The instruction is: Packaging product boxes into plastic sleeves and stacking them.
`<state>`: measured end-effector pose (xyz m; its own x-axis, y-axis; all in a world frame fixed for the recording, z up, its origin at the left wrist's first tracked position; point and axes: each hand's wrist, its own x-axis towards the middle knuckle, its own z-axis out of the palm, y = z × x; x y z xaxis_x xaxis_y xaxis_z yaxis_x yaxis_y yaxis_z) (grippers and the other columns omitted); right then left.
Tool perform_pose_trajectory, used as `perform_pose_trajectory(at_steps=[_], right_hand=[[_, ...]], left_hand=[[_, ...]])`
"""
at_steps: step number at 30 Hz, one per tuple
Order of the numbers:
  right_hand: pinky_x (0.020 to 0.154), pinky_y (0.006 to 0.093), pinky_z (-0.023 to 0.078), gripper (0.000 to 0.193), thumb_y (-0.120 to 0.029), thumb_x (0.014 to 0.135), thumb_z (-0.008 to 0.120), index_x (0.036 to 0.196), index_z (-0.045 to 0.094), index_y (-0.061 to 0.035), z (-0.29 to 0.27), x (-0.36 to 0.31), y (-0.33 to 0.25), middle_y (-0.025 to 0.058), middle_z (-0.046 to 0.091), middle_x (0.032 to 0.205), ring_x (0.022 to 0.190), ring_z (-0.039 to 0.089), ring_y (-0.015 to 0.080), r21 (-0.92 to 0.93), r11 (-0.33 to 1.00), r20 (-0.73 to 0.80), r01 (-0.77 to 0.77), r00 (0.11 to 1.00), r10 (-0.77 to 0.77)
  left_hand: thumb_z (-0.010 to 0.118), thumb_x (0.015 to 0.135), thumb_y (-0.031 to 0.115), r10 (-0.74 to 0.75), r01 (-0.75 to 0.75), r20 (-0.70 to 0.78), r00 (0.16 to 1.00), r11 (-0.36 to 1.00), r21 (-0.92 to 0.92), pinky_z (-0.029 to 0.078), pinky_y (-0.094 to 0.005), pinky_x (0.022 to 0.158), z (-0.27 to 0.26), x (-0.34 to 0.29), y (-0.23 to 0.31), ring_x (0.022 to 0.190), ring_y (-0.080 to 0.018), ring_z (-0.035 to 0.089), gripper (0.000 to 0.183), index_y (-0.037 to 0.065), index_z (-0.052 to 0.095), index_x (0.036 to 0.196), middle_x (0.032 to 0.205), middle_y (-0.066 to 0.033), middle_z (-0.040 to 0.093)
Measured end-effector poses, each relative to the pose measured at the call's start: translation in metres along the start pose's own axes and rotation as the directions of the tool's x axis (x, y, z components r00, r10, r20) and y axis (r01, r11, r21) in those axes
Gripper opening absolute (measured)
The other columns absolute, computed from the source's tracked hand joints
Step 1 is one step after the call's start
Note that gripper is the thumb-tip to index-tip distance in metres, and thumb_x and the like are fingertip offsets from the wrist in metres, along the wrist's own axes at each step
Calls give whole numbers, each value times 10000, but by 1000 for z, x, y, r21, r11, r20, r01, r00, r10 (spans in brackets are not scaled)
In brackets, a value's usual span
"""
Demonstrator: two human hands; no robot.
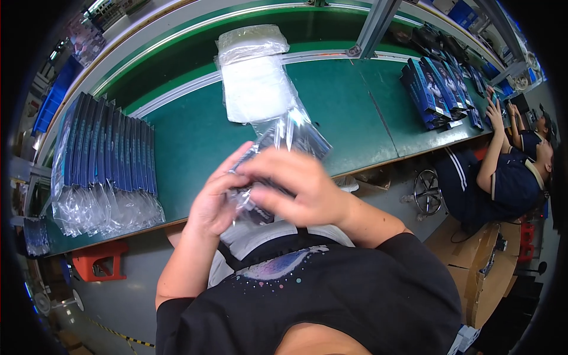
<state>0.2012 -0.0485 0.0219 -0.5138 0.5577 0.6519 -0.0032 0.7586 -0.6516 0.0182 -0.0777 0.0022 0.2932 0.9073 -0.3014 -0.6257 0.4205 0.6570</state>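
Observation:
In front of my chest is a dark flat box in a clear plastic bag (315, 141), tilted over the bench's near edge. My left hand (210, 204) is closed round its left side, fingers curved against the shiny film. Over the middle of the bag lies my right hand (310, 189), smeared by motion, its fingers bent towards the left hand. How firmly it grips, if at all, cannot be made out. Both hands hide much of the box. Just beyond them rests a stack of clear plastic bags (257, 92), reaching towards the bagged box.
Upright bagged blue boxes (112, 148) stand in a row on the green bench (343, 100) at left. Several blue printed boxes (435, 92) sit at right, near two other people (512, 165). Below are a red stool (100, 260), a wheeled stool base (427, 190) and a cardboard carton (473, 266).

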Motion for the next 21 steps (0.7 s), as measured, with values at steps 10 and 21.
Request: perform_pose_trajectory(at_steps=[10, 21], right_hand=[[725, 246, 454, 130, -108, 906, 552, 952, 565, 13, -27, -14, 50, 58, 595, 874, 790, 577, 121, 176, 837, -101, -517, 837, 538], [690, 236, 451, 274, -188, 918, 564, 1103, 527, 11, -29, -26, 61, 63, 594, 934, 781, 600, 110, 379, 764, -275, -522, 725, 631]], left_hand=[[458, 601, -86, 188, -150, -102, 977, 942, 301, 464, -268, 881, 6, -42, 46, 955, -203, 618, 653, -81, 483, 1254, 1164, -189, 583], [575, 835, 39, 833, -81, 554, -9, -553, 829, 385, -315, 994, -1, -115, 182, 1138, -187, 542, 372, 13, 585, 1205, 1200, -94, 601]])
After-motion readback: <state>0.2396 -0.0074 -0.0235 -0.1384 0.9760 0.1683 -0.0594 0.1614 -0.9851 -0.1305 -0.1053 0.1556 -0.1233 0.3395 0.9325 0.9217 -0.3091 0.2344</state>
